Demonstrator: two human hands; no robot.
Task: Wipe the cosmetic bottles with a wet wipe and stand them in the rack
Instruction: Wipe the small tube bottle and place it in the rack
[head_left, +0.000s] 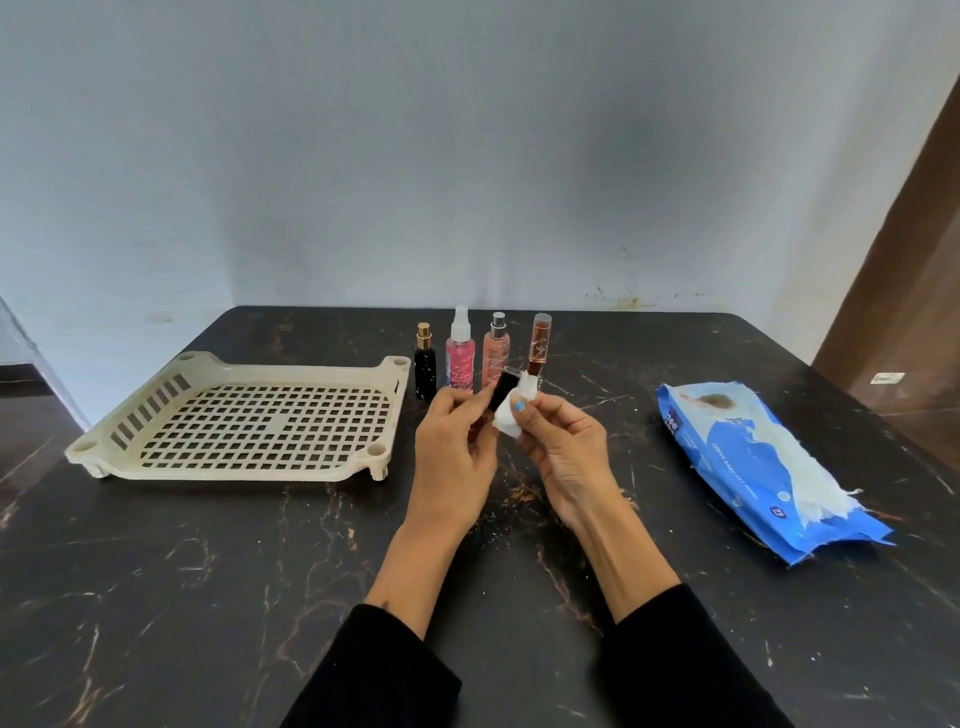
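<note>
A small dark bottle is held tilted above the table's middle, the left hand gripping its lower end. The right hand pinches a white wet wipe against it. Four bottles stand near the far edge; the cream rack sits toward the left edge, the blue wipes pack toward the right edge.

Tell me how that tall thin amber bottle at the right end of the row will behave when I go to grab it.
The amber bottle looks tall and narrow-based, so it probably tips at a sideways nudge. It seems clear and smooth, likely slippery under a damp wipe. The peach bottle stands close beside it, so a fall could knock that one too.
</note>
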